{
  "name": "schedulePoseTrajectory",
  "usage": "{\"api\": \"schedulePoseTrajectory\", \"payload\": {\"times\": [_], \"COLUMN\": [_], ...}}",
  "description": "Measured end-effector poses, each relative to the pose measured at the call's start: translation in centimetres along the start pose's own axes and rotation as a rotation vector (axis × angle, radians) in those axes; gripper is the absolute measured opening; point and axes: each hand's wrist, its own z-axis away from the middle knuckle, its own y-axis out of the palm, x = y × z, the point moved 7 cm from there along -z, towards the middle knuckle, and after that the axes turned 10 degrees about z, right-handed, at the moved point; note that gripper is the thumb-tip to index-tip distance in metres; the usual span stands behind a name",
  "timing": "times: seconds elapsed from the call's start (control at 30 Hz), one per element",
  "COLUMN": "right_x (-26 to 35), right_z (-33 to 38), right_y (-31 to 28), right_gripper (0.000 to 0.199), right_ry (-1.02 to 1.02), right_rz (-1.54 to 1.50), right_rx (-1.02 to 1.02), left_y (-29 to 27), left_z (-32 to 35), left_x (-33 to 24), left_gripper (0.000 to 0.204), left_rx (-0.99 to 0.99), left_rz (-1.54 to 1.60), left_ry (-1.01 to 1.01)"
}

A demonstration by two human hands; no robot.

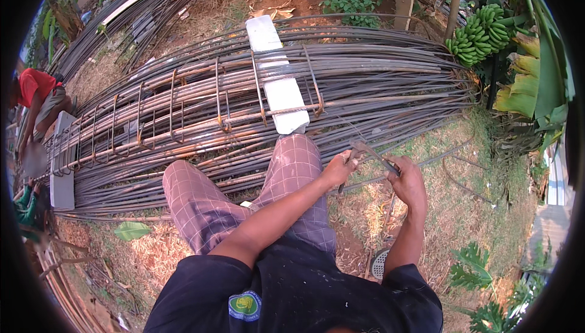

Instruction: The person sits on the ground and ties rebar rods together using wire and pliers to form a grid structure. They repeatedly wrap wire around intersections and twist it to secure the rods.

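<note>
A pair of metal pincers [367, 149] has its handles spread apart, with the jaws pointing away from me. My left hand [341, 171] is closed round one handle, which sticks out below the fingers. Around the other handle, which has a dark grip, my right hand [408, 182] is closed. A thin wire [348, 124] runs between the pincers and the rebar cage [218, 89]. The cage has long bars tied through several rectangular stirrups and lies to the left, beyond my knees. One end of it rests across a white block [284, 89].
Long loose rebar [378, 89] lies under and around the cage. A grey block [61, 180] supports the cage's far-left end, near a crouching person in red [36, 89]. Green bananas [481, 34] hang at the back right. A perforated round object [379, 263] lies below my right hand.
</note>
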Motion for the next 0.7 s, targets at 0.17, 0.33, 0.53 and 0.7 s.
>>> {"api": "schedulePoseTrajectory", "payload": {"times": [0.17, 0.33, 0.53, 0.7], "right_x": [2.0, 5.3, 8.3, 10.3], "right_z": [-7.0, -10.6, -11.7, -11.2], "right_y": [3.3, 3.4, 2.8, 2.5], "right_gripper": [0.038, 0.036, 0.034, 0.046], "right_ry": [-0.184, -0.171, -0.232, -0.224], "right_rz": [0.110, 0.232, 0.378, 0.439], "right_rx": [0.016, 0.018, 0.063, 0.085], "left_y": [-0.3, -3.2, -4.4, -4.6], "left_z": [0.1, -2.6, -2.9, -3.5], "left_x": [-1.2, -2.5, -2.3, -3.0], "left_gripper": [0.020, 0.026, 0.025, 0.018], "left_rx": [-0.157, -0.175, -0.202, -0.143], "left_rz": [0.615, 0.777, 0.913, 1.067], "left_ry": [-0.159, -0.075, -0.080, -0.046]}}
